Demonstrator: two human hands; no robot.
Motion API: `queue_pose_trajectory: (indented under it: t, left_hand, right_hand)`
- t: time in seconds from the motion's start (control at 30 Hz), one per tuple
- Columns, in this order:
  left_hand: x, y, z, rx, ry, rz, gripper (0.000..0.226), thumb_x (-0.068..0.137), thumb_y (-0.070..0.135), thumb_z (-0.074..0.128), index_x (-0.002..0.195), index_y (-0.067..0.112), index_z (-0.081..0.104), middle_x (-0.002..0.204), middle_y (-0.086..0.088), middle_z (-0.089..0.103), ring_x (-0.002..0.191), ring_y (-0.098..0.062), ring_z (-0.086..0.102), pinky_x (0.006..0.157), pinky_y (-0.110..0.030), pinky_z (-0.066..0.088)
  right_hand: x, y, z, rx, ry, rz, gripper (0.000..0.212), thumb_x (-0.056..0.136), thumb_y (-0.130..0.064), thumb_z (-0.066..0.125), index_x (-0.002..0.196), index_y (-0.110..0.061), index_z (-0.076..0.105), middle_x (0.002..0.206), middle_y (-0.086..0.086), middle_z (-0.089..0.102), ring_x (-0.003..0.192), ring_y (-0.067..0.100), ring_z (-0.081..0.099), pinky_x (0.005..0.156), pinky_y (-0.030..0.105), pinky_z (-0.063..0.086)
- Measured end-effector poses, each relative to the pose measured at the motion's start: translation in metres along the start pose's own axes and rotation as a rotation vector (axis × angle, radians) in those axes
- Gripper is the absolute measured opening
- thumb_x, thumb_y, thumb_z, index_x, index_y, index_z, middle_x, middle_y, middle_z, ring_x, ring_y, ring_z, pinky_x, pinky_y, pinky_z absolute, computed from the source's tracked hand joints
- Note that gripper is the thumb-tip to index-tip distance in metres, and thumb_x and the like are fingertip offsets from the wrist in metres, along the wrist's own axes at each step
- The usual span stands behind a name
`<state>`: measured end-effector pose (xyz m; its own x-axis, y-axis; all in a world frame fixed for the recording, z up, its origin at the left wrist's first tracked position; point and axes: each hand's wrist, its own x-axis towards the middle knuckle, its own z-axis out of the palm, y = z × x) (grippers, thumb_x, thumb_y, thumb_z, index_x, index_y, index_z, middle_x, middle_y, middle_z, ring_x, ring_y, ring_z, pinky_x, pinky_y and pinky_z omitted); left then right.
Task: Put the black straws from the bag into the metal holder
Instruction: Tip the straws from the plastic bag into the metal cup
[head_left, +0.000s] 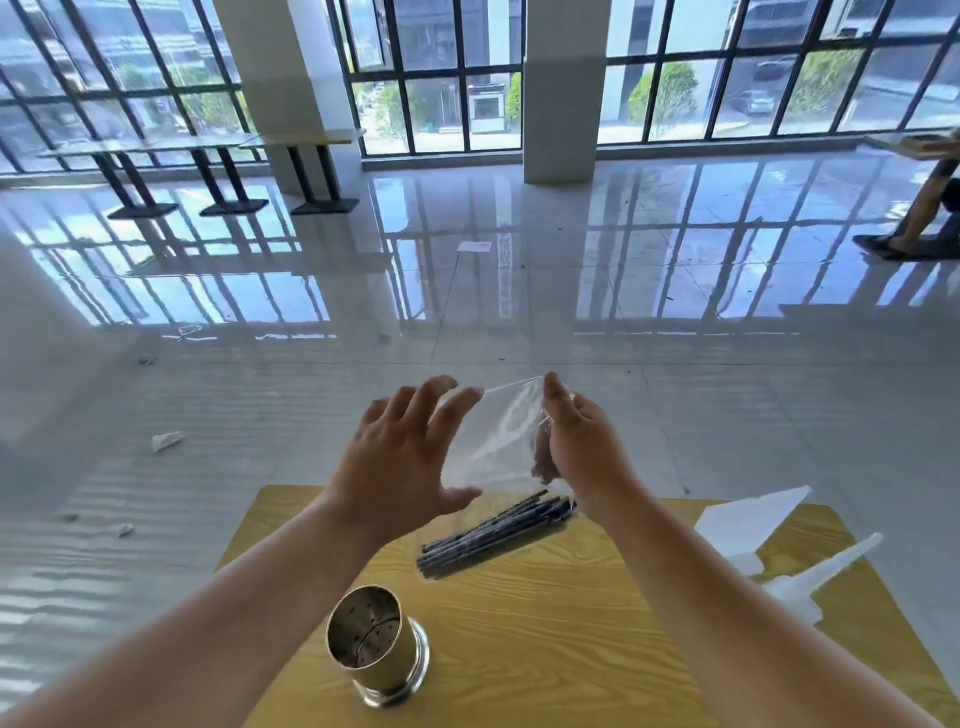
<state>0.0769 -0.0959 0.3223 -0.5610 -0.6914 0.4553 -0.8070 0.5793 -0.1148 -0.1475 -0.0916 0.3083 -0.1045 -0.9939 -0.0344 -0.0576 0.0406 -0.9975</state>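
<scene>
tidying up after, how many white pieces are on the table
2 white pieces, both on the table's right side: one farther back, one nearer. More may sit out of frame.

Counter (571, 649): yellow wood-grain top; metal holder (376, 644) standing upright on its left part, open end up; two white pointed pieces (748, 525) lying at the right edge, partly overhanging.
</scene>
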Motion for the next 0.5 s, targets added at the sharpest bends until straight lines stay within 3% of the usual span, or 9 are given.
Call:
queue_pose_trajectory:
  t: [0.07,0.2,0.37,0.5]
  left_hand:
    - [-0.003,-0.002,-0.008,0.068,-0.01,-0.027,0.106,0.065,0.054,0.088,0.151,0.018,0.039,0.137,-0.011,0.051,0.112,-0.033,0.059,0.091,-0.05,0.053]
    - [-0.002,-0.012,-0.023,0.032,0.034,-0.127,0.07,0.077,0.022,0.081,0.138,0.015,0.047,0.114,-0.01,0.068,0.095,-0.035,0.07,0.08,-0.049,0.058]
    - [0.0,-0.04,-0.038,-0.39,-0.011,-0.372,0.025,0.091,0.02,0.07,0.113,0.023,0.058,0.094,0.0,0.075,0.088,-0.026,0.071,0.071,-0.036,0.053]
    - [0.006,-0.064,-0.045,-0.752,-0.128,-0.586,0.011,0.095,0.016,0.071,0.09,0.022,0.064,0.079,0.005,0.078,0.072,-0.015,0.073,0.071,-0.035,0.057]
  right_hand:
    - [-0.001,-0.006,0.01,-0.002,-0.038,0.004,0.074,0.108,-0.065,0.036,0.07,-0.006,0.057,0.044,0.002,0.054,0.037,0.015,0.051,0.05,0.031,0.052]
    - [0.001,-0.015,0.024,-0.001,-0.057,0.018,0.081,0.106,-0.067,0.038,0.096,0.011,0.057,0.045,-0.002,0.048,0.035,0.012,0.04,0.039,0.023,0.038]
    - [0.002,-0.022,0.04,-0.082,-0.069,-0.018,0.059,0.107,-0.066,0.041,0.107,-0.013,0.069,0.046,-0.005,0.046,0.035,0.008,0.038,0.038,0.022,0.036]
    - [0.001,-0.024,0.047,-0.134,-0.047,-0.02,0.056,0.104,-0.065,0.048,0.107,-0.012,0.066,0.053,-0.005,0.045,0.04,0.007,0.038,0.04,0.022,0.038]
